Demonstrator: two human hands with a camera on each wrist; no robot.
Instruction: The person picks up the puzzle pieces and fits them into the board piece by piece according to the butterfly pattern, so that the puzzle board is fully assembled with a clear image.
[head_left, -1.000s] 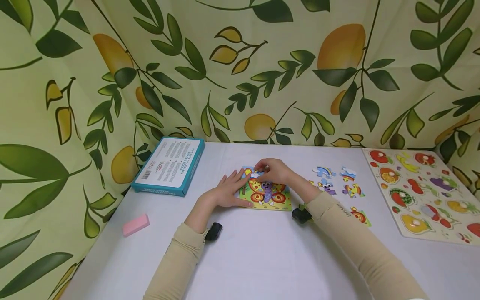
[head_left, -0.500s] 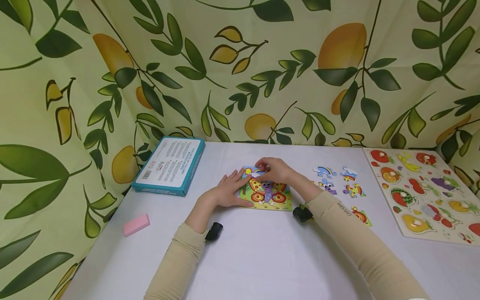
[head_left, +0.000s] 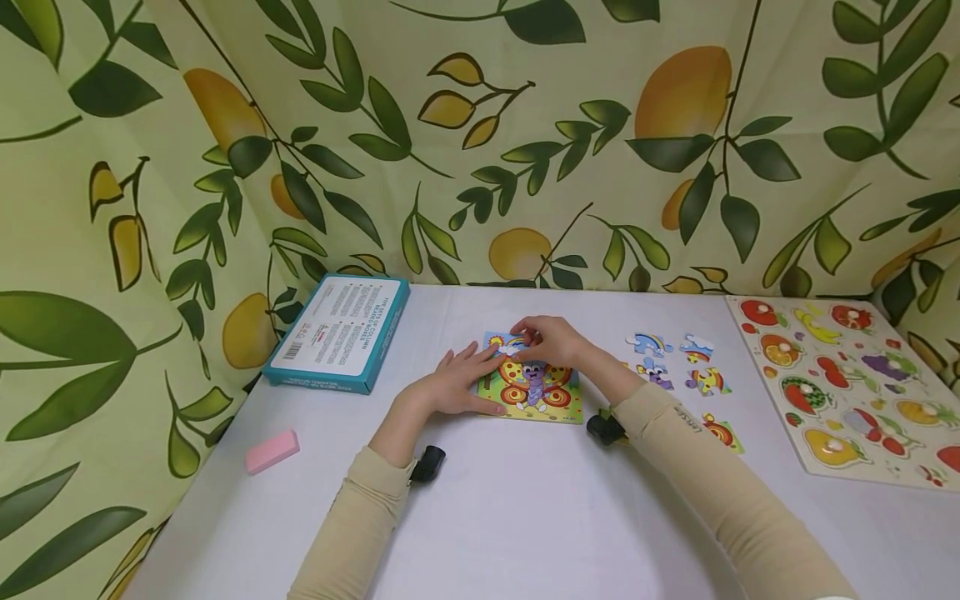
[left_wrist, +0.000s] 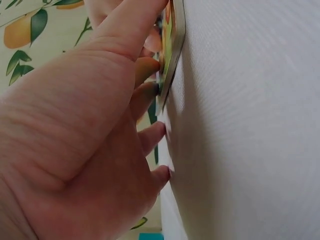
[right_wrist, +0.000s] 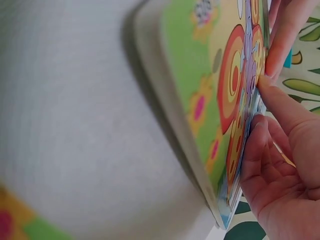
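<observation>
A butterfly jigsaw puzzle (head_left: 564, 406) lies flat on the white table in front of me. My left hand (head_left: 459, 386) rests over its left side with spread fingers; in the left wrist view two fingertips (left_wrist: 161, 173) reach past the puzzle onto the cloth. At the puzzle's far edge, my right hand (head_left: 557, 342) pinches a blue-and-white rainbow puzzle piece (head_left: 514, 344) between thumb and curled fingers, low against the picture. The right wrist view shows the thumb (right_wrist: 280, 102) touching the picture close to the left hand's fingers; the fingers partly hide the piece.
Several loose puzzle pieces (head_left: 707, 381) lie right of the puzzle, some near the right forearm. Farther right is a fruit peg board (head_left: 836, 392). A teal-edged box (head_left: 337, 329) stands back left, with a pink block (head_left: 272, 451) nearer. A patterned curtain (head_left: 480, 192) encloses the table.
Both hands keep nearly the same place. The puzzle has turned very slightly under them, and more of the rainbow shows beside the right fingertips than one second ago.
</observation>
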